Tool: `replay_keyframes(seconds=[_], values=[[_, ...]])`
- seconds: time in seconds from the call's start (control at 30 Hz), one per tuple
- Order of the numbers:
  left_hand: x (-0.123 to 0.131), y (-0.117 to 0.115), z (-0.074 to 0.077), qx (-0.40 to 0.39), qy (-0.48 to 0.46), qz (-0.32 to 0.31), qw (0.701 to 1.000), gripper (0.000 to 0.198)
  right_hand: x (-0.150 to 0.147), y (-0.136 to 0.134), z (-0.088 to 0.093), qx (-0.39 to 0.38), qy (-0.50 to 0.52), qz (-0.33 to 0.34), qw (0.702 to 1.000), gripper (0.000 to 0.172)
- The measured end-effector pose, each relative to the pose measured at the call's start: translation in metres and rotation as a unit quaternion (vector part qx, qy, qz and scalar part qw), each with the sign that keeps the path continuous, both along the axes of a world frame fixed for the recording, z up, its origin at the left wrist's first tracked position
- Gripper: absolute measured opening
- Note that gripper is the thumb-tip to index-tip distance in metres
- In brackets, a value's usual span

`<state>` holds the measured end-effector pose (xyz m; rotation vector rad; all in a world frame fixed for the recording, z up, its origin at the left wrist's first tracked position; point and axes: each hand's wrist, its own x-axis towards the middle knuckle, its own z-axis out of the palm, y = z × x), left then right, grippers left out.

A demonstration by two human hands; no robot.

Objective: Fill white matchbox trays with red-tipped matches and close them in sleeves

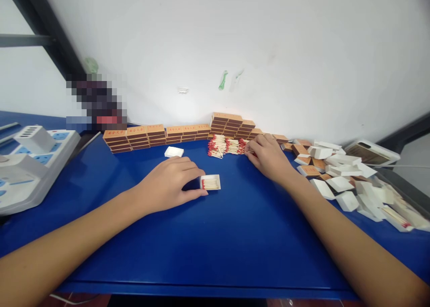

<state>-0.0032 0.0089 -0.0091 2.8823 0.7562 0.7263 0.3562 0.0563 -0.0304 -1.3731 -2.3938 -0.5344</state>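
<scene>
My left hand (173,181) grips a small white matchbox tray (219,182) between thumb and fingers, low over the blue table. Inside the tray lies a layer of matches (211,184), red heads to the left. Farther back is a loose pile of red-headed matches (217,147). At that pile's right end, my right hand (268,157) has its fingertips pinched together on matches; how many is hidden by the fingers. Behind my left hand, a white tray (174,151) lies by itself on the table.
Stacked brown matchboxes (134,138) line the wall, with a taller stack (226,122) in the middle. White trays and brown sleeves (339,169) are heaped at right, beside a phone-like object (372,154). A white power strip (58,164) stands at left on the blue table (215,249).
</scene>
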Motion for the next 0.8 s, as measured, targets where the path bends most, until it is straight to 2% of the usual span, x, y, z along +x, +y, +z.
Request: replay_keyframes(seconds=[0.2, 0.4, 0.57, 0.8], values=[[0.000, 0.000, -0.001, 0.004, -0.005, -0.004, 1.000, 0.032, -0.010, -0.006, 0.009, 0.015, -0.001, -0.004, 1.000, 0.017], [0.000, 0.001, -0.001, 0.018, -0.009, -0.006, 1.000, 0.031, -0.040, -0.032, 0.018, -0.007, 0.135, 0.082, 0.987, 0.008], [0.000, 0.001, -0.003, 0.025, -0.014, -0.013, 1.000, 0.030, -0.068, -0.057, 0.020, -0.032, 0.171, 0.149, 0.974, 0.006], [0.001, 0.001, -0.002, 0.020, -0.012, -0.014, 1.000, 0.029, -0.067, -0.062, 0.023, -0.048, 0.161, 0.157, 0.973, 0.009]])
